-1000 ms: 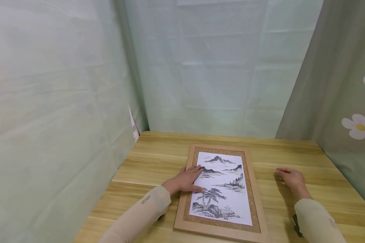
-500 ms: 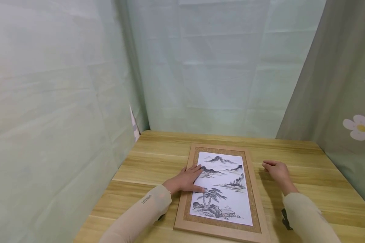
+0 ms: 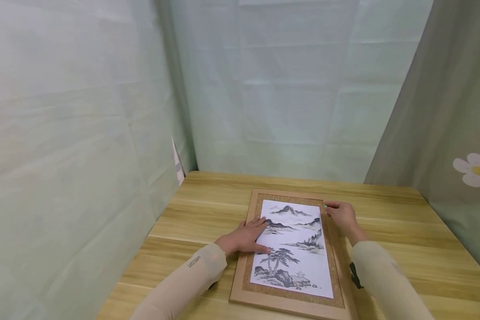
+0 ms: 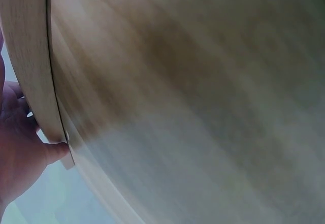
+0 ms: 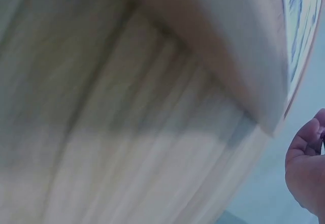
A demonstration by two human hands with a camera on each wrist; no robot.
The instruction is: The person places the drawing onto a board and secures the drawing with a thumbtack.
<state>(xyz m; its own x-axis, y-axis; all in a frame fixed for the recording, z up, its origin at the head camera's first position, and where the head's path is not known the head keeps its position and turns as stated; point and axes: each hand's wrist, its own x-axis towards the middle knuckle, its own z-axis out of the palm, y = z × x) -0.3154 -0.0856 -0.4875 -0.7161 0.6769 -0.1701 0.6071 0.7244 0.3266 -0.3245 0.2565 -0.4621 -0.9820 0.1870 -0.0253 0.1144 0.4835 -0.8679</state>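
A sheet with an ink landscape print (image 3: 292, 238) lies on a cork board (image 3: 337, 280) with a light wooden frame. My left hand (image 3: 246, 236) rests flat on the sheet's left side, fingers and thumb spread over the frame and print. In the left wrist view that hand (image 4: 25, 155) reaches over the frame's edge. At the sheet's top right corner, my right hand (image 3: 342, 217) pinches a small green thing (image 3: 325, 206), mostly hidden by the fingertips. The right wrist view catches the curled right hand (image 5: 304, 165) only at its edge.
Under the board is a wood-grain table (image 3: 200, 213). Pale green curtains (image 3: 280, 98) hang behind it and along the left. A greyer curtain with white flowers (image 3: 478, 170) closes the right side, near the table's edge.
The right hand has come in leftward and away from me, from the bare table to the board's top right corner. The left hand has stayed in place on the print.
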